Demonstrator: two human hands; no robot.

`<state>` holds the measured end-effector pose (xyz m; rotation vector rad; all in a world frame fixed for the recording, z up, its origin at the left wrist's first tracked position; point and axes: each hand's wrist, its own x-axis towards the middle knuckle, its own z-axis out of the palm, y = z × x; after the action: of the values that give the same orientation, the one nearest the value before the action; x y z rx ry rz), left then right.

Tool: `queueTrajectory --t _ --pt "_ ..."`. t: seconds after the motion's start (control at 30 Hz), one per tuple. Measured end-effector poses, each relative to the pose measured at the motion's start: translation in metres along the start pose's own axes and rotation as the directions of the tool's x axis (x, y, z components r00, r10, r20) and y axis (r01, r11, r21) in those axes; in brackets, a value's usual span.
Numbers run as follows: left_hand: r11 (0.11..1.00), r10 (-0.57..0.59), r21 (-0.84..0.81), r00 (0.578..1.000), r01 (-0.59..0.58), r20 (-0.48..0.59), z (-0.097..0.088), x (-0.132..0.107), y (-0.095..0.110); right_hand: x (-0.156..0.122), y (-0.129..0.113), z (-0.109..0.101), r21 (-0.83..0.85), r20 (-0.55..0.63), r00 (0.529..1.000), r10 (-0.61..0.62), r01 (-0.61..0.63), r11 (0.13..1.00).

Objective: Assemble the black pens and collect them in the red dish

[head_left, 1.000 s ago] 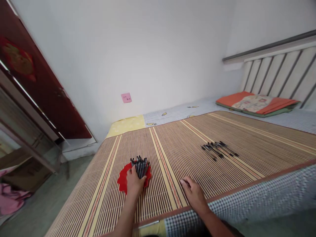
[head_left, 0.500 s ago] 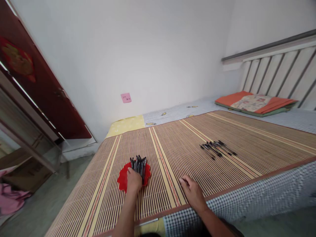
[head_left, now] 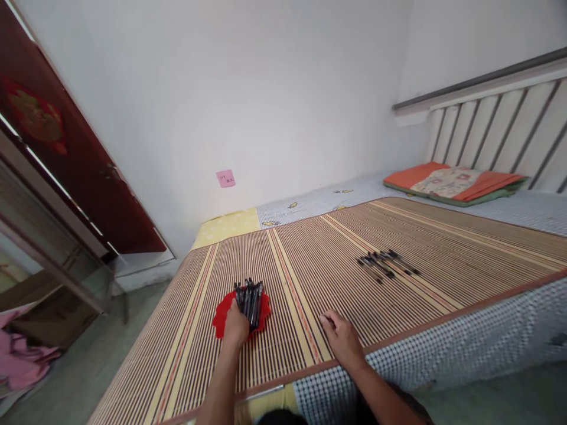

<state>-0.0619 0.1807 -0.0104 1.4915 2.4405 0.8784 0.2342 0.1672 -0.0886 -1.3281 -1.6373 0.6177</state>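
On the striped bamboo mat lies a red scalloped piece, either cloth or a shallow dish. Several black pens are bunched side by side on it, tips away from me. My left hand is at the left side of this bunch, its thumb against the pens; its other fingers are mostly hidden. Farther right, my right hand rests low over the mat, fingers curled in and thumb close to them, with nothing visible in it. Several more pens lie loosely in a slanted row beyond it.
A folded orange and floral cloth lies by the white slatted headboard. The checked sheet hangs over the near bed edge. A white wall with a pink note borders the far side. At left are a cardboard box and a dark red door.
My left hand has shifted slightly left and down along the bunch of pens, showing more of them. My right hand stays nearly in place, its fingers curled a little more. The view has tilted slightly.
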Motion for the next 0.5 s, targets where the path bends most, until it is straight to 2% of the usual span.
queueTrajectory --t 0.33,0.43,0.5 --pt "0.998 -0.054 -0.032 0.998 0.055 0.039 -0.015 0.017 -0.004 0.001 -0.003 0.001 -0.022 -0.018 1.000 -0.011 0.010 1.000" --pt "0.997 -0.053 -0.061 0.998 0.054 0.026 -0.027 0.017 -0.001 0.000 -0.002 0.001 -0.022 -0.018 1.000 -0.018 0.017 1.000" --pt "0.995 -0.048 -0.092 0.999 0.046 -0.018 -0.038 0.008 0.003 0.001 -0.001 0.001 -0.019 -0.015 1.000 -0.013 0.013 1.000"
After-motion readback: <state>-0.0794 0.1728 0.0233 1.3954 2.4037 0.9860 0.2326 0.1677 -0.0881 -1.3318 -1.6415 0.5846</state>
